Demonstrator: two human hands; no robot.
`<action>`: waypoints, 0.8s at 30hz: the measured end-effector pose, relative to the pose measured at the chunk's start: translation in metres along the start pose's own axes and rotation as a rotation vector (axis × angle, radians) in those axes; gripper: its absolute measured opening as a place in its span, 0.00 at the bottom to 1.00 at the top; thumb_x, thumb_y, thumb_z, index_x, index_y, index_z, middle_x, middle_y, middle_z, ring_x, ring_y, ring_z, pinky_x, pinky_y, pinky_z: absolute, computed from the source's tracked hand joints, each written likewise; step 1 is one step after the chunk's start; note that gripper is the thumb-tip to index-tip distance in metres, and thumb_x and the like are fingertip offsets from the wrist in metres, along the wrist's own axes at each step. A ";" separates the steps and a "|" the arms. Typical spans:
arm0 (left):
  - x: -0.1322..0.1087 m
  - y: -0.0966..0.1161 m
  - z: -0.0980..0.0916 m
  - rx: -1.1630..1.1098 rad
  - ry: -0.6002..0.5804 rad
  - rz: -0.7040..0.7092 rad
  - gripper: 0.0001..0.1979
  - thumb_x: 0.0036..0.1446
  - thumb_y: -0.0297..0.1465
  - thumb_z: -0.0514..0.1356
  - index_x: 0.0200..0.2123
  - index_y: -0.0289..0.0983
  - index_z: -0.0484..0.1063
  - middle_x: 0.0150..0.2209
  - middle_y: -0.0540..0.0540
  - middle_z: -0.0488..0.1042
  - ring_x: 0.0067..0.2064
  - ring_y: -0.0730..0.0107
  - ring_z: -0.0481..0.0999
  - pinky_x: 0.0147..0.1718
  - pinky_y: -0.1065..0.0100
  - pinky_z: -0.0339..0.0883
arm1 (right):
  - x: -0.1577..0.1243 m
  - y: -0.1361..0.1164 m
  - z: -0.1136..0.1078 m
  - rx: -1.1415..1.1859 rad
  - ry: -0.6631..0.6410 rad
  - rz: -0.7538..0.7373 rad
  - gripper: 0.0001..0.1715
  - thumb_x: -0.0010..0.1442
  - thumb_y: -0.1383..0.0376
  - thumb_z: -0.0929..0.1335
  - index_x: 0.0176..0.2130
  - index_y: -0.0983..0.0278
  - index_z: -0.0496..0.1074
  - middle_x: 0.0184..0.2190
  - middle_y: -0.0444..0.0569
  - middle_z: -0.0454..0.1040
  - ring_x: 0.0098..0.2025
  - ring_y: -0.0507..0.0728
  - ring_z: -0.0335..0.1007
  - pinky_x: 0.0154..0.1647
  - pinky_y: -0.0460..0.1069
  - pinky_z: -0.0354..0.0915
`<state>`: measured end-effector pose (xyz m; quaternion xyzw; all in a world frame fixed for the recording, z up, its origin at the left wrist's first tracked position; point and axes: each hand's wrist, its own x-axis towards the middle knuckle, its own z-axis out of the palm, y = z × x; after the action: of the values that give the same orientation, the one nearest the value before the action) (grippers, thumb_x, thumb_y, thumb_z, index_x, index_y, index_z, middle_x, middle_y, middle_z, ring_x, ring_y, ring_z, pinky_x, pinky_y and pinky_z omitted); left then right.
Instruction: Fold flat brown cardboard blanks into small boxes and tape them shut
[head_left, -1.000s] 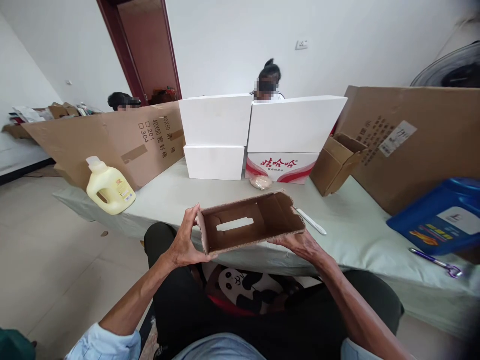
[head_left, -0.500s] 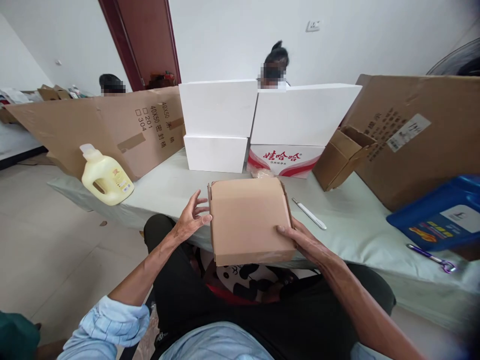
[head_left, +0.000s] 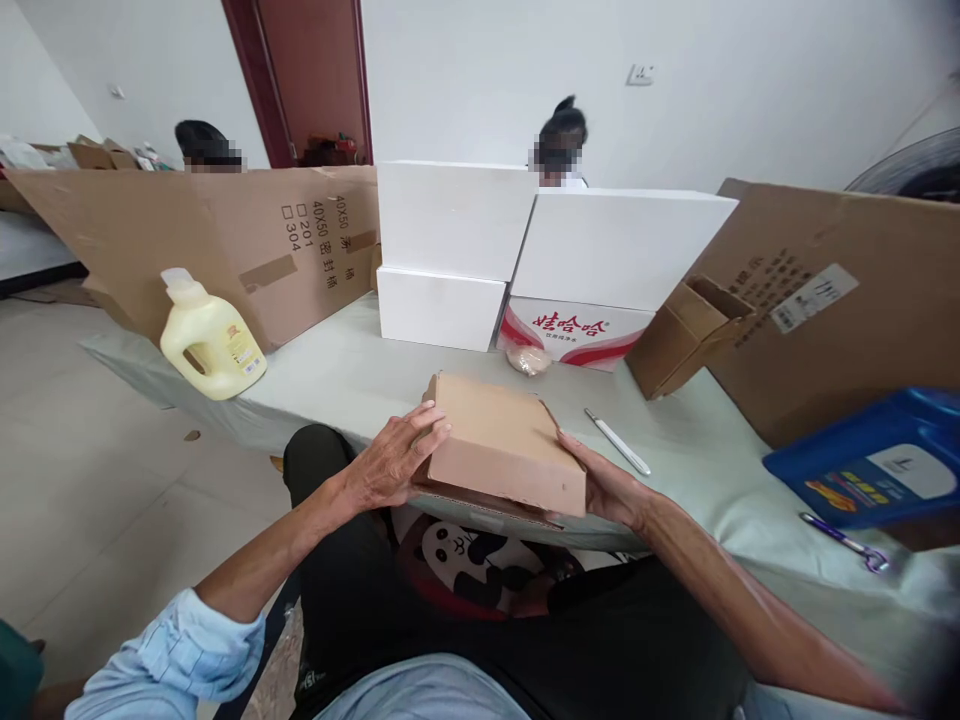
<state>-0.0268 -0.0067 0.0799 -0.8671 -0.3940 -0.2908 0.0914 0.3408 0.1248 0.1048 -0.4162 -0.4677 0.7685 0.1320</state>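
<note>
Cardboard box (head_left: 495,430), held two-handed
Left fingers (head_left: 429,440) and right fingers (head_left: 579,449) clasp its opposite ends; light, even pressure should avoid crushing it.

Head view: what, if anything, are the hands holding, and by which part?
A brown cardboard box: the left hand holds it at its left end, the right hand at its right end.

The carton (head_left: 502,425) partly hides the right hand (head_left: 611,482) — beyond it, white boxes (head_left: 457,220) cover most of a person (head_left: 565,128); right of the carton, the view's edge crops a blue jug (head_left: 840,460) — and a fan (head_left: 934,182).
</note>
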 end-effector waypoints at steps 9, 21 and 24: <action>0.016 -0.003 -0.033 -0.447 0.010 -0.447 0.62 0.48 0.35 0.78 0.79 0.44 0.47 0.74 0.32 0.60 0.73 0.38 0.66 0.68 0.43 0.69 | -0.015 -0.027 -0.007 -0.320 0.090 -0.222 0.45 0.67 0.29 0.66 0.61 0.59 0.79 0.60 0.61 0.80 0.59 0.69 0.79 0.53 0.61 0.81; 0.030 -0.017 -0.029 -0.520 0.004 -0.629 0.57 0.45 0.39 0.80 0.74 0.42 0.57 0.71 0.33 0.66 0.70 0.37 0.70 0.64 0.42 0.72 | -0.006 -0.058 0.065 -1.175 0.363 -1.203 0.24 0.71 0.53 0.74 0.62 0.55 0.77 0.61 0.56 0.75 0.63 0.69 0.72 0.65 0.66 0.72; 0.034 -0.020 -0.026 -0.482 0.056 -0.520 0.54 0.45 0.36 0.80 0.72 0.42 0.59 0.72 0.32 0.63 0.72 0.37 0.67 0.66 0.42 0.71 | 0.003 -0.066 0.068 -1.277 0.364 -1.149 0.25 0.69 0.53 0.75 0.62 0.56 0.76 0.60 0.56 0.76 0.62 0.70 0.73 0.62 0.67 0.73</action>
<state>-0.0349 0.0185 0.1192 -0.7260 -0.5191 -0.4126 -0.1822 0.2748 0.1200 0.1732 -0.2268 -0.9173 0.0962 0.3130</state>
